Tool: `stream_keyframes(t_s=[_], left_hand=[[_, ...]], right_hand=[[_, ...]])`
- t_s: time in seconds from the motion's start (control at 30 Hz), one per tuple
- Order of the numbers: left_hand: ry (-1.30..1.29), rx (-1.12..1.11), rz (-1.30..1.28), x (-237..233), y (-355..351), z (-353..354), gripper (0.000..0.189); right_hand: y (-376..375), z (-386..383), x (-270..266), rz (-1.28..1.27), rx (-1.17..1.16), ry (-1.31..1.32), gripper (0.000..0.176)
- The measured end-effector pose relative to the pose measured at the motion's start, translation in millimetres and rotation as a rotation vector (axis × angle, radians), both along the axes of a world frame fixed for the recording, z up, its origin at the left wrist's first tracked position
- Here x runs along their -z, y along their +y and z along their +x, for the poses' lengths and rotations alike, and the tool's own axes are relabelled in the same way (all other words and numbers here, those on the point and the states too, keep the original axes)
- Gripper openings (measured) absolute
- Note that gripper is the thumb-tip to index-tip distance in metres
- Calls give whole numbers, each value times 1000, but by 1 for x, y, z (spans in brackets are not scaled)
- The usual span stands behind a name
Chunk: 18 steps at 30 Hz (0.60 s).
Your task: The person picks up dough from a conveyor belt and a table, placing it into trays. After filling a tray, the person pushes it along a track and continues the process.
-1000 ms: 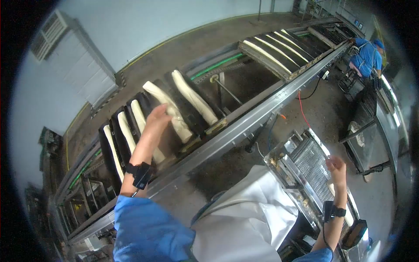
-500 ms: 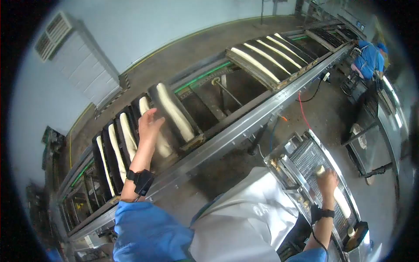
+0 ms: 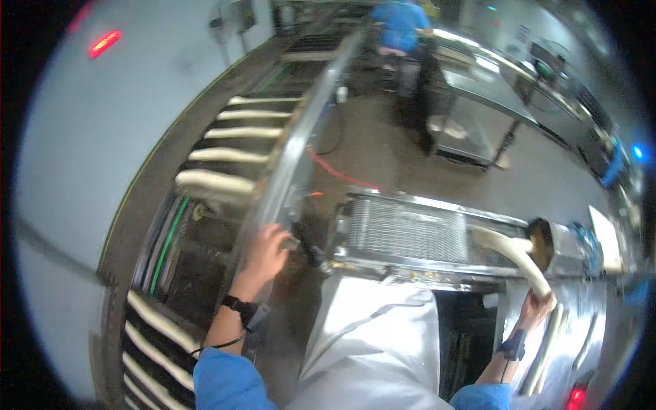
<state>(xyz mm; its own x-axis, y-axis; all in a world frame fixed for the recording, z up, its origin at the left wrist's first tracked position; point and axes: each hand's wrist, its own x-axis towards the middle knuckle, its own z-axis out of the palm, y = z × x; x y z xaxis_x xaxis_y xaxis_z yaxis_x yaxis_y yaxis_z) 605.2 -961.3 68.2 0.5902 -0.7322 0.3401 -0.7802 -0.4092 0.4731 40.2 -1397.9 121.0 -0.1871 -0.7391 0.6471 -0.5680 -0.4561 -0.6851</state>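
Observation:
My right hand (image 3: 535, 311) is closed round the near end of a long pale dough strip (image 3: 525, 263). The strip's far end reaches over the wire-mesh belt (image 3: 406, 231) of a small conveyor. Behind it, another piece of dough (image 3: 523, 244) shows at the machine outlet (image 3: 540, 240). Beside the metal rail (image 3: 281, 188) of the long conveyor, my left hand (image 3: 268, 253) is empty, its fingers apart and slightly bent. Dough strips lie in dark trays on that conveyor, one group (image 3: 229, 156) ahead and another (image 3: 157, 342) at lower left.
More dough strips (image 3: 550, 348) lie on a shiny metal surface (image 3: 512, 301) at right. A co-worker in blue (image 3: 400, 27) stands at the far end, by a steel table (image 3: 485, 89). A red hose (image 3: 335, 171) crosses the floor.
My view has turned right. The left hand has come away from above the trays to beside the rail. The right hand has moved from the mesh belt and now grips a dough strip by its end.

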Motion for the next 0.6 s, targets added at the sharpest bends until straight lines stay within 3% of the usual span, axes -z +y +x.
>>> stream_keyframes(t_s=[0.07, 0.13, 0.2, 0.3, 0.33, 0.37, 0.4, 0.43, 0.47, 0.5, 0.53, 0.57, 0.6], left_hand=[[-43, -98, 34, 43, -8, 32, 36], [-119, -11, 52, 57, -27, 42, 38], [-199, 62, 75, 46, -39, 50, 39], [-66, -16, -9, 19, -57, 54, 37], [-34, -27, -26, 18, -60, 61, 37], [-45, -30, -22, 13, -68, 57, 36], [-60, -35, -21, 14, -73, 59, 36], [-61, -33, -25, 11, -73, 60, 36], [-60, -40, -31, 11, -75, 56, 36], [-60, -33, -14, 11, -76, 57, 36], [-61, -35, 2, 12, -77, 60, 35], [-77, -5, -7, 9, -77, 61, 35], [-60, -22, 29, -4, -80, 42, 35]], right_hand=[[63, -65, 12, -18, 454, 459, 50], [96, -135, 58, 311, 599, 568, 50], [86, -259, 155, 285, -158, -665, 49], [177, -157, 46, 373, -237, -761, 45], [183, -163, 60, 325, -239, -777, 45], [185, -162, 46, 322, -381, -750, 46], [191, -91, 3, 203, -119, -745, 15], [172, -114, 22, 69, -58, -141, 14], [154, -95, 1, 281, -124, -866, 14], [143, -69, -18, 283, -103, -775, 18], [116, -63, -2, 265, -70, -565, 22], [94, -41, -15, 460, -31, -697, 28], [65, -32, -16, 468, -29, -568, 30]])
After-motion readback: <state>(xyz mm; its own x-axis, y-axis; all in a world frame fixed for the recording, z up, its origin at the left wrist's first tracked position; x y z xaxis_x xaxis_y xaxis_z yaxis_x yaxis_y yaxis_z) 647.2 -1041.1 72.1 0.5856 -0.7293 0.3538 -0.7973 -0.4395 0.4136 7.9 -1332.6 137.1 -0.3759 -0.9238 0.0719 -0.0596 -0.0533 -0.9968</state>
